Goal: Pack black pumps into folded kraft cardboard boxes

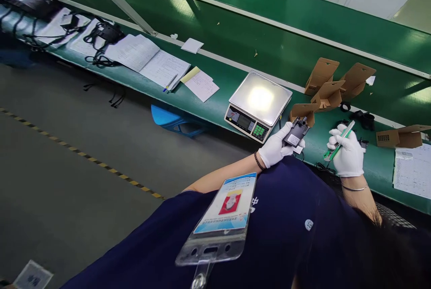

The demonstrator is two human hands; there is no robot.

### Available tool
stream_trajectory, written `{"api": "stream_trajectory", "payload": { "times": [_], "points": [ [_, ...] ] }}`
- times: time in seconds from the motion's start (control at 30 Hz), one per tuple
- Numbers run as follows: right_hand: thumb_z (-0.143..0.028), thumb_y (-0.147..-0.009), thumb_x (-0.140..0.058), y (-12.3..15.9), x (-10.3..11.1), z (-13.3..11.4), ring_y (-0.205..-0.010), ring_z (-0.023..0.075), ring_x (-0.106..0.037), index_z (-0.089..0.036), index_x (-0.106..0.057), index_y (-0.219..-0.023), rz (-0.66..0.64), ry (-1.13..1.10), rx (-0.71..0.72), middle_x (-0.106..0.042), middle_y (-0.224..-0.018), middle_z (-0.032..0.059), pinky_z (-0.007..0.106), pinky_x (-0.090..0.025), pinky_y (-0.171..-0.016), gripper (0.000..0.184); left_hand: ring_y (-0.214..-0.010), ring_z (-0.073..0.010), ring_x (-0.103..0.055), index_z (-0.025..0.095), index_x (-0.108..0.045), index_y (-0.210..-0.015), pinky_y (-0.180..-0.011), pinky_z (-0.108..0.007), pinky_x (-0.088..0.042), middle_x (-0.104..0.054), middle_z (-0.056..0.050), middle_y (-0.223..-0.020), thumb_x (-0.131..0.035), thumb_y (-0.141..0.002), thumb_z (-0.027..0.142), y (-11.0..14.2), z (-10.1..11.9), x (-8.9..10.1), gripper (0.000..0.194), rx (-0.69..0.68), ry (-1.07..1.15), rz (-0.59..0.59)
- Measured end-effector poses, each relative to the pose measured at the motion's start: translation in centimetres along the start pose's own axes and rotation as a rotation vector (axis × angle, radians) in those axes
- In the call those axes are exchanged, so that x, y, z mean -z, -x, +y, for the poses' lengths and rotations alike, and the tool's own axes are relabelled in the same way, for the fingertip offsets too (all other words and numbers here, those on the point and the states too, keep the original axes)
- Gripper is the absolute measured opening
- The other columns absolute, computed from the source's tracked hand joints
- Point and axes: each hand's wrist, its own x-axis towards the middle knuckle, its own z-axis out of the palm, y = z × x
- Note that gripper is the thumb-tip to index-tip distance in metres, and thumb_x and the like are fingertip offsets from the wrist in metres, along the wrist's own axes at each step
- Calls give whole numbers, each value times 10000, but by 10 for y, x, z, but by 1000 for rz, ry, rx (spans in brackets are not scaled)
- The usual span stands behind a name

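The unit point(296, 132), black with a pale label facing up, lay in the gloved left hand point(276, 146); its fingers were closed round the lower part and edge, and its prongs or ports pointed away from them; a small white tag point(297, 149) showed just beside those fingers. The right hand point(349, 153), also gloved, had its fingers curled round a green cutter point(343, 140), tip up and away from the palm; whether the blade was out, I could not tell. The step in hand looked to me like holding the unit up for handling or a look, the cutter well apart from it; any move from there seemed to call for a steady left grip, and for the cutter's tip to be kept clear of the left fingertips and the cord point(325, 167) near the right wrist. Just beyond the left fingers stood an open box point(304, 109); more boxes point(326, 95) were farther out, between the two hands' lines of reach; the scale point(261, 95) sat to the left of the left fingers, its plate bare; a written sheet point(412, 172) lay to the right of the right fingers.
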Motion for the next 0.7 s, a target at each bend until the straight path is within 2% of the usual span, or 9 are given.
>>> {"api": "stream_trajectory", "payload": {
  "times": [0.1,0.17,0.23,0.37,0.47,0.53,0.63,0.7],
  "points": [
    [-305,-722,-771,8,0,14,-727,111,-614,-216,-586,-1147,29,-56,-131,-667,-1010,34,241,-523,-588,471,-362,-48,-345,150,-661,-960,-371,-218,-213,-686,-67,-723,-515,-884,656,-1,3,5,532,23,48,8],
    [-391,-766,-776,15,-4,20,-807,130,-660,-239,-576,-1220,28,-81,-193,-677,-1093,50,254,-556,-627,519,-367,-55,-371,149,-661,-918,-377,-220,-222,-687,-65,-725,-519,-899,600,0,4,6,473,16,86,20],
    [-470,-810,-746,21,-9,24,-755,115,-660,-267,-560,-1278,12,-87,-236,-683,-1114,47,228,-540,-571,543,-348,-43,-333,143,-659,-920,-372,-218,-200,-691,-60,-730,-521,-911,580,1,4,4,459,4,143,10],
    [-554,-855,-681,30,-16,24,-556,74,-567,-250,-580,-1299,-41,-47,-281,-701,-983,30,185,-441,-431,547,-323,-45,-305,135,-651,-1062,-387,-224,-230,-687,-52,-713,-450,-923,701,3,7,0,617,-21,243,-33],
    [-482,-835,-716,33,-17,21,-555,78,-560,-213,-610,-1255,-67,-31,-279,-705,-947,31,183,-428,-427,510,-334,-47,-328,120,-648,-1082,-416,-220,-271,-680,-55,-712,-427,-936,705,4,10,0,642,22,272,-46],
    [-381,-798,-752,33,-16,20,-589,85,-577,-203,-604,-1257,-84,-49,-270,-710,-976,39,188,-448,-449,514,-327,-50,-307,103,-661,-1066,-421,-218,-269,-641,-39,-637,-396,-954,685,5,12,2,649,74,287,-75],
    [-272,-759,-758,31,-14,22,-667,105,-625,-192,-595,-1260,-92,-98,-262,-710,-1044,63,208,-506,-501,532,-299,-68,-240,82,-691,-1004,-404,-222,-226,-469,17,-446,-293,-950,725,8,13,5,758,125,305,-128],
    [-249,-761,-742,29,-13,25,-758,129,-671,-203,-595,-1247,-69,-131,-274,-704,-1104,74,245,-567,-580,510,-290,-77,-187,75,-702,-1030,-394,-224,-188,-354,52,-382,-256,-945,735,10,14,6,800,141,323,-140]
  ]
}}
